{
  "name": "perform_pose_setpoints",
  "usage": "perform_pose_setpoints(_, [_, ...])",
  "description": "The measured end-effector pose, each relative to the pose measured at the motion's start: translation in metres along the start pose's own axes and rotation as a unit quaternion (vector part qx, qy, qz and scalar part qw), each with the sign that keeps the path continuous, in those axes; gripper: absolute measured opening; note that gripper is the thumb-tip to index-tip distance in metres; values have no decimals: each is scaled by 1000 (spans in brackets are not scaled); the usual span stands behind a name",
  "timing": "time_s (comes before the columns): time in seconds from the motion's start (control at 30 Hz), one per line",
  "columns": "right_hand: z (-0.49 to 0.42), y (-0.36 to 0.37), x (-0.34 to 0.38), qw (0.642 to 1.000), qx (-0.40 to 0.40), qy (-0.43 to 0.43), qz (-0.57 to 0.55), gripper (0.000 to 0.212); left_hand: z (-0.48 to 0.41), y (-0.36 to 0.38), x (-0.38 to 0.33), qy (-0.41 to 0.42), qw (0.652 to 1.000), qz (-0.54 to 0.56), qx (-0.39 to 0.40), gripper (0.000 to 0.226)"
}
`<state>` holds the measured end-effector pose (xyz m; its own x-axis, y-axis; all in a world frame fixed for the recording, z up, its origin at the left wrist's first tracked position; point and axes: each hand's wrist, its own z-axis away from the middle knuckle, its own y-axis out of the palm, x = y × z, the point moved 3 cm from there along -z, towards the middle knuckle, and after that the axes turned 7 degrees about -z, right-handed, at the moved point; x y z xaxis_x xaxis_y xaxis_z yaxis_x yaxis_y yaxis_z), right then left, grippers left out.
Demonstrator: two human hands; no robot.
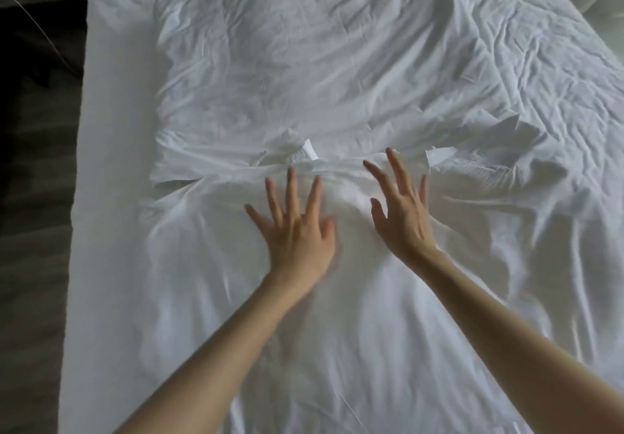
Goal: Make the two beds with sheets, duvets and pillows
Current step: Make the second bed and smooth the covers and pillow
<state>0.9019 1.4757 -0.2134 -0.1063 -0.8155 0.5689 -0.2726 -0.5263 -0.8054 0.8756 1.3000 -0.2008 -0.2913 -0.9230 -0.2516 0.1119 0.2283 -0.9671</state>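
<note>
left hand (297,231) palm down on the white duvet (304,79), fingers (291,190) straight and fanned wide, gripping nothing, fingertips just short of the bunched fold (337,172) that runs across the duvet. right hand (401,212) just beside it on the near side of the same fold, also fully spread and holding nothing; its fingers (397,172) are straight and the longest fingertips reach onto the fold. motion blur on both hands, so cannot tell if the right palm presses the fabric or sits just above it. the hands are apart, with a raised hump of cloth between them. small white tab (311,154) sticks up just past the fold, ahead of the left fingertips. duvet is creased beyond the fold and smoother on the near side, under both forearms. left of the fold a bare strip of white sheet (111,163) shows, then dark wood floor (30,197) past the bed edge.
</note>
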Motion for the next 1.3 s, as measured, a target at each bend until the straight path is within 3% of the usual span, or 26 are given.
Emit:
perform_pose_setpoints(0.1, [5, -15, -30, 983, 87, 24, 157, 65, 1, 30, -19, -29, 998, -37, 38, 63])
perform_pose_setpoints(0.3, [-6, -40, -124, 936, 181, 145, 264, 70, 0, 75, -12, -64, 991, -101, 57, 66])
perform_pose_setpoints(0.43, [-29, -49, -172, 929, 145, 248, 233, 77, -8, 102, -4, -69, 987, -124, 75, 68])
perform_pose_setpoints(0.67, [-52, -31, -215, 913, 230, 304, 144, 89, -32, 118, -4, -85, 980, -143, 106, 66])
perform_pose_setpoints(0.73, [-51, -37, -205, 937, 175, 282, 108, 77, -32, 115, -6, -93, 978, -142, 126, 67])
perform_pose_setpoints(0.83, [-29, -46, -152, 989, 18, 141, 29, 56, -34, 106, -10, -102, 971, -145, 160, 68])
perform_pose_setpoints(0.87, [-14, -40, -127, 995, 38, 89, 14, 49, -34, 103, -11, -108, 969, -145, 170, 67])
perform_pose_setpoints(0.97, [30, -8, -80, 975, 218, -9, 36, 45, -33, 93, -16, -120, 966, -138, 182, 65])
perform_pose_setpoints(1.03, [23, -1, -97, 964, 237, -17, 117, 49, -32, 91, -17, -123, 967, -137, 177, 64])
perform_pose_setpoints(1.1, [-7, -6, -137, 956, 217, 46, 191, 59, -33, 91, -16, -128, 966, -139, 176, 64])
perform_pose_setpoints(1.23, [-52, -46, -209, 913, 187, 297, 209, 75, -40, 93, -18, -150, 960, -138, 192, 63])
perform_pose_setpoints(1.3, [-56, -51, -201, 923, 194, 275, 189, 67, -46, 92, -25, -174, 952, -134, 215, 63])
